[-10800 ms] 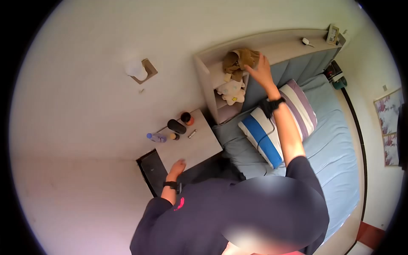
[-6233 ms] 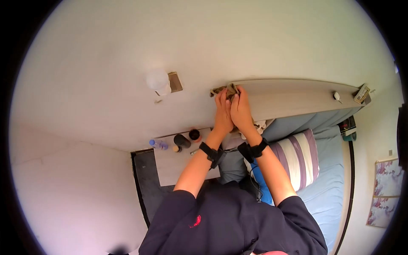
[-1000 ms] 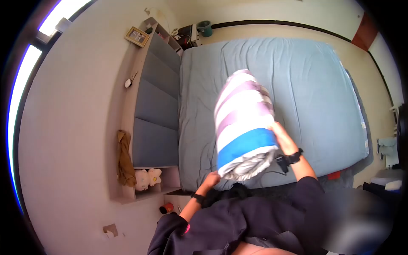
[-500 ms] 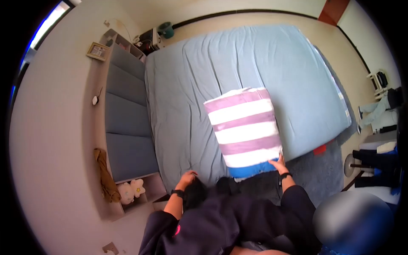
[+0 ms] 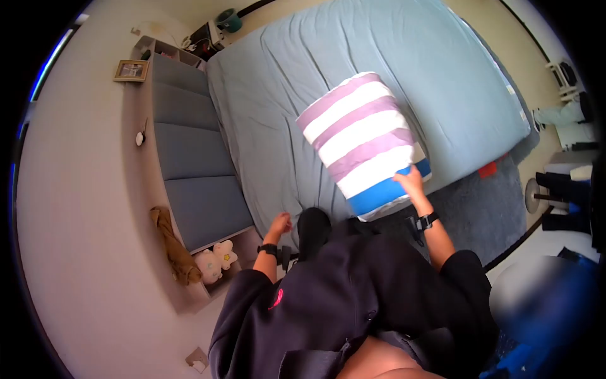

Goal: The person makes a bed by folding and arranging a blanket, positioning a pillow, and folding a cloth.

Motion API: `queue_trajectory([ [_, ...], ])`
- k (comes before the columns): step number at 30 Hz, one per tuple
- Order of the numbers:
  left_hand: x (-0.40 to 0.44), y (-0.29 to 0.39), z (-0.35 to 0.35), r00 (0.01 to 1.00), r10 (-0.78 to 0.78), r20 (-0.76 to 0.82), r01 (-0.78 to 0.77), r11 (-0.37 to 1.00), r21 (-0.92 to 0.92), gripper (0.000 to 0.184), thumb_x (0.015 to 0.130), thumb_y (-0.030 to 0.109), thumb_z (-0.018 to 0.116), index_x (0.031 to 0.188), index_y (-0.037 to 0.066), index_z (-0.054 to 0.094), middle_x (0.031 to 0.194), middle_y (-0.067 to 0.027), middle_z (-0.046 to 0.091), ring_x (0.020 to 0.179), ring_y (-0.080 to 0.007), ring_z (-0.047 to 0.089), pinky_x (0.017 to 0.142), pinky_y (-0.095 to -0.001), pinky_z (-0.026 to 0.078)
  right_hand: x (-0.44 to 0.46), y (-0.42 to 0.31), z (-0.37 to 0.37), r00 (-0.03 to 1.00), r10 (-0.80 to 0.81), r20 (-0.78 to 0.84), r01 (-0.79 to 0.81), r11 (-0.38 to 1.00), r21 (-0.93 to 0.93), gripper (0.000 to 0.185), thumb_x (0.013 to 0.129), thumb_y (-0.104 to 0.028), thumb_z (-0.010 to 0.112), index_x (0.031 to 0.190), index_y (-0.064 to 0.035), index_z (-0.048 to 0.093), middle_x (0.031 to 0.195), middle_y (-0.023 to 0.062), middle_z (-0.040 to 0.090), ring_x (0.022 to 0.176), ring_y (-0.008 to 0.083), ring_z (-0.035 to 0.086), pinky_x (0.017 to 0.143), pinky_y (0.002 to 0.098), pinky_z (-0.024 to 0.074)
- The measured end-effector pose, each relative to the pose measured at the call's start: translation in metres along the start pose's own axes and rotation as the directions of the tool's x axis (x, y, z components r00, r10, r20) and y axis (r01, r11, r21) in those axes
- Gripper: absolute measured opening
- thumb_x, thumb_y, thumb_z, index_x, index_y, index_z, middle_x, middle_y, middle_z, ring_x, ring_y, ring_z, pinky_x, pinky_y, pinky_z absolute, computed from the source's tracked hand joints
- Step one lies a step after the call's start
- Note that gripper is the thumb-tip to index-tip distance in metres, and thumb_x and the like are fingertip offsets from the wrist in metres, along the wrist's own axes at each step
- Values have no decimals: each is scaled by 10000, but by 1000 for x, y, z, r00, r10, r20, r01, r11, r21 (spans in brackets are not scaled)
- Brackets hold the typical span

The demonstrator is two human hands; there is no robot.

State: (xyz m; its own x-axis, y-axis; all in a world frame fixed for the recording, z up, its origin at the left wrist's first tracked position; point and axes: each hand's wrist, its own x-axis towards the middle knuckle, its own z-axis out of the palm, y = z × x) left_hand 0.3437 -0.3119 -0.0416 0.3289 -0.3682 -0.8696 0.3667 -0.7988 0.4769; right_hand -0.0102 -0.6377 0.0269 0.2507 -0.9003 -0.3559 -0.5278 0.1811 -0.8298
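- Left hand [image 5: 281, 223] is hovering around the bed's near edge, left of the person's dark-clad leg [image 5: 313, 228]; fingers are curling inward, can't tell whether they're holding anything.
- Right hand [image 5: 411, 182] is clamping the blue end of the pillow [image 5: 360, 136], thumb lying across the blue, other fingers partly hidden at its side.
- Pillow, striped purple and white with a blue end, is lying at a slant around the centre of the frame, over the bed [image 5: 252, 107], blue end pointing toward the person.
- Both wrists are wearing black bands, left [image 5: 268, 249] and right [image 5: 427, 222].
- Blue-grey bed is filling the upper middle, its sheet wrinkling.
- Padded headboard [image 5: 197, 149] is running down the left side; photo frame [image 5: 131, 71] is standing at its upper end, small white round thing [image 5: 140, 138] lower down.
- Brown cloth [image 5: 172, 247] is draping at lower left, beside the plush toys [image 5: 209, 265] sitting in the shelf [image 5: 251, 243].
- Green bin [image 5: 228, 21] is standing at upper left, beyond the bed.
- Grey rug [image 5: 470, 211] is lying right of the right hand, red thing [image 5: 487, 169] showing by the bed.
- Another person's leg [image 5: 558, 114] is showing at the right edge.
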Motion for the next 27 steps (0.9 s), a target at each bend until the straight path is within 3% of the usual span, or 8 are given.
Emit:
queue_trajectory([
  [4, -27, 88, 26, 967, 254, 11, -253, 964, -85, 695, 795, 559, 470, 1301, 117, 291, 1137, -139, 464, 999, -266, 502, 758, -426, 454, -91, -126, 62, 858, -345, 380, 416, 902, -120, 514, 600, -338, 677, 976, -20, 526, 845, 211, 587, 773, 345, 587, 669, 385, 462],
  [6, -44, 127, 42, 955, 295, 16, -277, 912, -302, 804, 775, 627, 445, 1365, 146, 188, 1336, -174, 279, 1199, -325, 328, 877, -503, 367, -107, -127, 102, 611, -390, 689, 461, 883, 90, 447, 693, -321, 656, 990, -22, 508, 870, 154, 596, 738, 256, 596, 669, 340, 461],
  [7, -46, 138, 43, 961, 273, 52, -240, 910, -339, 869, 775, 656, 404, 1379, 101, 118, 1383, -182, 199, 1251, -305, 262, 940, -456, 328, -111, -138, 112, 319, -66, 946, 92, 995, 38, 375, 762, -275, 623, 1028, -37, 510, 885, 103, 591, 758, 180, 578, 691, 309, 454],
  [9, -65, 154, 49, 917, 398, -11, -386, 882, -269, 953, 765, 632, 463, 1327, -66, 139, 1336, -168, 303, 1222, -295, 311, 977, -375, 301, -113, -127, 130, 4, -268, 964, 361, 899, 248, 309, 784, -267, 586, 997, -49, 536, 852, 97, 610, 725, 196, 591, 659, 318, 454],
  [15, -17, 79, 18, 849, 423, -318, -409, 906, 112, 1033, 607, 339, 763, 1315, -73, 134, 1277, -251, 334, 1170, -303, 373, 965, -330, 313, -79, -62, 137, 568, -147, 810, 550, 800, -241, 261, 757, -220, 536, 947, -43, 561, 782, 101, 625, 716, 242, 599, 642, 336, 459],
  [20, 35, 10, -21, 902, 278, -330, -283, 959, 35, 1107, 564, 326, 787, 1319, -82, 87, 1283, -259, 323, 1185, -305, 360, 972, -323, 303, -36, 48, 119, 878, 43, 477, 79, 969, -233, 296, 756, -219, 586, 993, -51, 533, 835, 81, 612, 741, 204, 593, 652, 322, 466],
  [23, 54, -7, -34, 974, 114, -198, -125, 991, -42, 1142, 544, 334, 797, 1324, -72, 68, 1289, -253, 314, 1150, -285, 400, 939, -307, 341, -35, 63, 91, 684, 594, 424, -662, 750, 17, 591, 734, -394, 632, 1184, -87, 401, 1163, 88, 467, 1008, 244, 494, 750, 377, 459],
  [27, -3, 53, -18, 988, -62, 144, 99, 959, -266, 680, 685, 320, 709, 1185, -53, 439, 1159, -156, 494, 992, -201, 519, 831, -287, 424, -39, 105, 89, 526, 771, 360, -851, 477, 221, 949, 625, -555, 685, 1338, -109, 246, 1347, 172, 241, 1196, 343, 310, 900, 477, 364],
])
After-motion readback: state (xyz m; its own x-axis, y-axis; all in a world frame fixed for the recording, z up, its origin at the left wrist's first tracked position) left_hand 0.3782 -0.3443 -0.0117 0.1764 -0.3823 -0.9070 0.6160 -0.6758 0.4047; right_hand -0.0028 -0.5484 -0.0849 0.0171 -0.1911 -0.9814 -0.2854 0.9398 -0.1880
